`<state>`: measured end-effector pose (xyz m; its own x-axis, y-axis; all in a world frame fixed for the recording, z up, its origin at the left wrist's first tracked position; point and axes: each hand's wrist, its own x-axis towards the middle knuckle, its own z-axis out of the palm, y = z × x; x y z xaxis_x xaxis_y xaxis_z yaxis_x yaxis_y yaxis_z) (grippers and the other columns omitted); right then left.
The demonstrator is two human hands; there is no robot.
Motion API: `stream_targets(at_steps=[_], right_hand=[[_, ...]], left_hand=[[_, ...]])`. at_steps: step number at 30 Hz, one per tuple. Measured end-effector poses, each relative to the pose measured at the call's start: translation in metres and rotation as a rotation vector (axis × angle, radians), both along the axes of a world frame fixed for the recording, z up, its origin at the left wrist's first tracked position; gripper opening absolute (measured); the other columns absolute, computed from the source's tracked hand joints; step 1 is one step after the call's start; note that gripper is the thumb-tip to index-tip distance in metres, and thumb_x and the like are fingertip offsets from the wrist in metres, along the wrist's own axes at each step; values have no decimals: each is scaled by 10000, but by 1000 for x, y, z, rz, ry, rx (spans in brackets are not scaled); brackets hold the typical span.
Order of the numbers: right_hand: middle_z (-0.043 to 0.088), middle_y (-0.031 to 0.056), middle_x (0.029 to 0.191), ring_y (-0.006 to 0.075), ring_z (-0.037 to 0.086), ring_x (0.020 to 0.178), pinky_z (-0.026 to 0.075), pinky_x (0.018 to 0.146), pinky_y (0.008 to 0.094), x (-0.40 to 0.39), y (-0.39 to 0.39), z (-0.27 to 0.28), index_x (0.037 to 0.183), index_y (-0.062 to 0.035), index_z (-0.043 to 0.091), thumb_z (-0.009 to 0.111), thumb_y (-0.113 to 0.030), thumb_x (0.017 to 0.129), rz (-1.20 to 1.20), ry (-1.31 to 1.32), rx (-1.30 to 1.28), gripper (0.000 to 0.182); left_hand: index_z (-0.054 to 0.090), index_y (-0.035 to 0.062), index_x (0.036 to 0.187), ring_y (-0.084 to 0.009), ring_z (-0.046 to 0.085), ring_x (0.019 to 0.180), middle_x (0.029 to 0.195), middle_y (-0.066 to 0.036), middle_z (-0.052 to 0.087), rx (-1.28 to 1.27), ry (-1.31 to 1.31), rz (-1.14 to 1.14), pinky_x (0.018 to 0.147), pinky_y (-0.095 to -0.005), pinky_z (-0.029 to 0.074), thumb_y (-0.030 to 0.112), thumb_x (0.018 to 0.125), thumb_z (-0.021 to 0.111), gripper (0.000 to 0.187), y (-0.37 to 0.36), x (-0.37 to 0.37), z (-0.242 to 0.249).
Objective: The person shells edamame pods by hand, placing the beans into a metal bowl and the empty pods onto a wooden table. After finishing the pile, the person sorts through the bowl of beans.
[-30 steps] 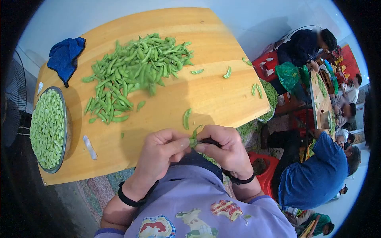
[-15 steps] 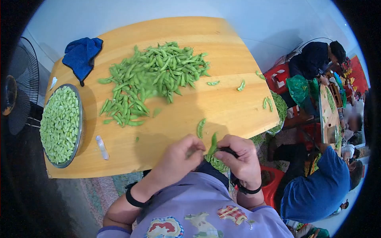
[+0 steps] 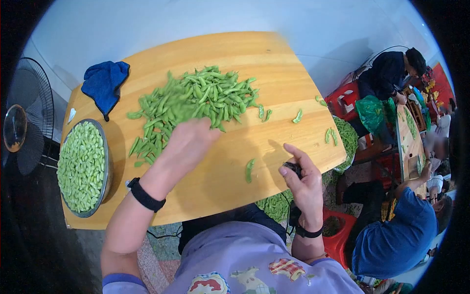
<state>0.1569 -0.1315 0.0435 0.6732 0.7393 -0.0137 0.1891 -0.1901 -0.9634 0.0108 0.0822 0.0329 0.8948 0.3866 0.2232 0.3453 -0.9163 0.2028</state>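
Observation:
A heap of green soybean pods (image 3: 215, 93) lies on the wooden table (image 3: 274, 54). Over its near edge reaches my left hand (image 3: 191, 142), back side up, with the fingertips bent down and partly hidden among the pods. My right hand (image 3: 306, 183) is raised above the table's front edge, index finger stretched out. Against its thumb and curled fingers it keeps a small dark object (image 3: 293, 169), whose kind I cannot make out. A single pod (image 3: 250, 170) rests on the wood between the hands. At the left, a metal bowl (image 3: 105, 171) is full of shelled green beans (image 3: 82, 166).
A blue cloth (image 3: 104, 83) lies at the table's back left, and a fan (image 3: 29, 117) stands beyond the bowl. Several pods or shells (image 3: 297, 116) are scattered to the right. Two co-workers (image 3: 396, 235) sit around another table (image 3: 410, 147); a red bucket (image 3: 340, 235) stands below.
My left hand has moved from beside the right hand up and left to the heap. The pod held between my hands is gone from them. My right hand has moved slightly right and opened somewhat.

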Motion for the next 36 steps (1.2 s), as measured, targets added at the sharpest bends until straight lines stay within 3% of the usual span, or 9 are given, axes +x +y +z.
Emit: stream_targets(at_steps=[3, 6, 8, 14, 22, 28, 30, 31, 36], right_hand=[[519, 24, 719, 68, 463, 621, 393, 566, 203, -2, -2, 0, 1132, -11, 525, 622, -14, 760, 119, -105, -14, 384], [519, 26, 717, 76, 465, 620, 397, 567, 209, -2, -1, 4, 1109, -12, 536, 626, -14, 760, 155, -32, -51, 361], [532, 37, 726, 88, 486, 631, 411, 579, 218, -1, 4, 1, 1093, -11, 541, 628, -18, 762, 186, -33, -30, 342], [525, -21, 767, 40, 464, 696, 397, 635, 179, -5, 21, 1, 1049, -9, 560, 614, -13, 783, 282, -61, 65, 272], [600, 86, 790, 122, 555, 713, 458, 638, 253, -3, 24, -1, 1016, 7, 557, 627, -89, 792, 307, 47, 92, 253], [573, 24, 714, 82, 503, 627, 413, 543, 222, 8, 34, -2, 925, -4, 570, 591, -82, 814, 324, 246, 42, 137], [547, -1, 694, 61, 462, 583, 372, 507, 202, 12, 30, 4, 904, -11, 571, 583, -80, 817, 323, 463, 121, 112], [520, -26, 673, 40, 421, 539, 331, 470, 183, 14, 29, 6, 883, -19, 572, 576, -77, 819, 319, 681, 200, 87], [482, -47, 656, 21, 359, 500, 273, 445, 166, 15, 30, 3, 884, -23, 569, 566, -87, 824, 296, 633, 236, 88]], left_hand=[[592, 79, 817, -297, 560, 665, 709, -111, 519, 244, 72, -106, 563, -374, 451, 85, 736, 559, 88, 9, 1, -8], [579, 56, 812, -238, 556, 624, 677, -89, 516, -38, -79, -82, 544, -343, 438, 96, 752, 566, 73, 12, 1, -10], [560, 49, 823, -118, 488, 574, 639, -10, 490, -662, -237, 121, 502, -268, 388, 126, 793, 562, 83, 4, 1, -6], [542, 74, 831, -22, 368, 547, 654, 77, 439, -1398, -318, 185, 479, -184, 293, 155, 819, 561, 84, -35, 6, 11], [574, 5, 798, -41, 460, 640, 673, 16, 532, -1127, -264, 138, 563, -218, 393, 178, 812, 574, 174, -62, 13, 15], [595, 15, 846, -30, 444, 596, 670, 30, 512, -1238, -222, 99, 508, -200, 364, 206, 830, 564, 194, -67, 18, 5], [597, 35, 910, -19, 363, 539, 666, 67, 450, -1772, -333, 227, 468, -173, 296, 160, 837, 567, 148, -66, 17, 8], [597, 35, 910, -19, 363, 539, 666, 67, 450, -1772, -334, 226, 468, -173, 296, 160, 837, 567, 148, -66, 14, 7], [560, 42, 1067, -11, 361, 525, 670, 76, 449, -1671, -124, 9, 457, -165, 289, 185, 829, 592, 279, -70, 10, 5]])
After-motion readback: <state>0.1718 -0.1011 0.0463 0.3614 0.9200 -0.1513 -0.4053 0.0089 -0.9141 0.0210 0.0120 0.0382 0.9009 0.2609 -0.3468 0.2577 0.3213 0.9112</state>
